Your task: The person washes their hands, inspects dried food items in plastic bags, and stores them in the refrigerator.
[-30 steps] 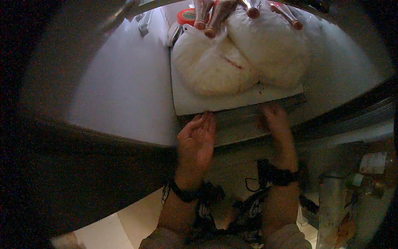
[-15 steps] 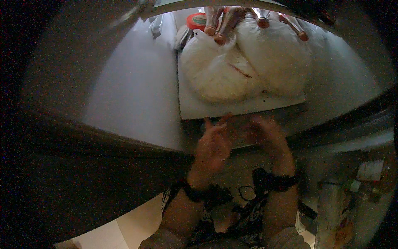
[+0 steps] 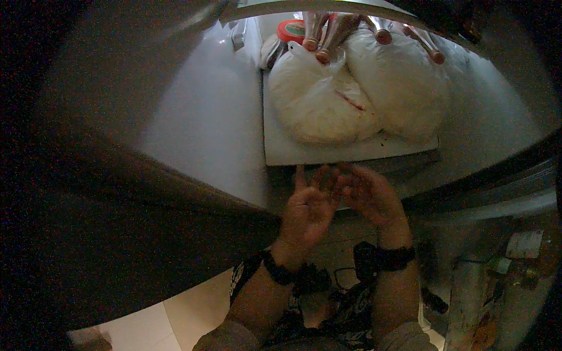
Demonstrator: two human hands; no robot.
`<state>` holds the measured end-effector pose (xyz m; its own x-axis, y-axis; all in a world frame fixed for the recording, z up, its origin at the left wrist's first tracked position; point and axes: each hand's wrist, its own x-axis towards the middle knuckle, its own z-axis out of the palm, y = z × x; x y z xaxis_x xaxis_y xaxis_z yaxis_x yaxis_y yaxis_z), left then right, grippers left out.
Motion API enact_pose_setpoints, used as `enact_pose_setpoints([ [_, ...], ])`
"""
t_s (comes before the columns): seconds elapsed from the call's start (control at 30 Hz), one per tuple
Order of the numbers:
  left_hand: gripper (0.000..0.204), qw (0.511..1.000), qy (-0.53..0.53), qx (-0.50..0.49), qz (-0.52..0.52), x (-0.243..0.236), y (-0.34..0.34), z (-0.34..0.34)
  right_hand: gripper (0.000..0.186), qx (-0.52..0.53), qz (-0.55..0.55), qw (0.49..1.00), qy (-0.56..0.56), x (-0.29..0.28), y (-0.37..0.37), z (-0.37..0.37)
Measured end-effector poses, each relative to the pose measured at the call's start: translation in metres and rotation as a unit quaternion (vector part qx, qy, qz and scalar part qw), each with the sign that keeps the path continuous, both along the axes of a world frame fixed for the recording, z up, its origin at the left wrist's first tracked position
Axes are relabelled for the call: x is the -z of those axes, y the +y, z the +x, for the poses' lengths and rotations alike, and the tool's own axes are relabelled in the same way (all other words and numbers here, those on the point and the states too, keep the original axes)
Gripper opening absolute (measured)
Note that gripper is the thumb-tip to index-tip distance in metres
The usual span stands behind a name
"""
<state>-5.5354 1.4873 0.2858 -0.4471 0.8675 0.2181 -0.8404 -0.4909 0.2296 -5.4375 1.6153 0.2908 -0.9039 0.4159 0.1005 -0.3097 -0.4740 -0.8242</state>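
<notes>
My left hand [image 3: 307, 213] is raised just in front of the shelf's front edge, its index finger stretched up and the others loosely bent. Beside it my right hand [image 3: 374, 196] curves inward with bent fingers. Their fingertips meet or overlap; the dim light hides which. I see nothing held in either hand. Beyond them, a bulging clear plastic bag of something whitish [image 3: 319, 111] rests on the white shelf [image 3: 287, 155] of what looks like a refrigerator. A second such bag [image 3: 404, 88] leans against it on the right.
Several capped bottles [image 3: 336, 38] lie behind the bags, necks toward me. A red-lidded round container [image 3: 287, 30] stands at the back left. Smooth white walls [image 3: 205, 117] flank the shelf. Bottles and jars [image 3: 524, 245] line the door at lower right. A dark panel [image 3: 146, 263] fills the lower left.
My hands have come closer together, from apart and blurred to fingertips meeting. The left index finger now points up more plainly. The whole view has shifted slightly; the bags have not moved.
</notes>
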Motion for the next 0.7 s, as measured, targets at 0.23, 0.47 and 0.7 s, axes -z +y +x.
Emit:
enact_pose_setpoints([
  [0.23,0.075,0.999,-0.036,-0.010,-0.026,-0.010,0.000,0.004,0.032,-0.039,-0.122,0.986,0.102,-0.006,-0.003,-0.003],
  [0.47,0.076,1.000,0.010,-0.010,-0.010,-0.009,0.001,0.005,0.032,-0.173,-0.311,0.920,0.164,0.023,0.018,-0.012],
  [0.7,0.081,0.980,-0.151,0.005,-0.128,0.002,-0.002,-0.002,0.035,-0.143,-0.331,0.915,0.181,0.026,0.008,-0.012],
])
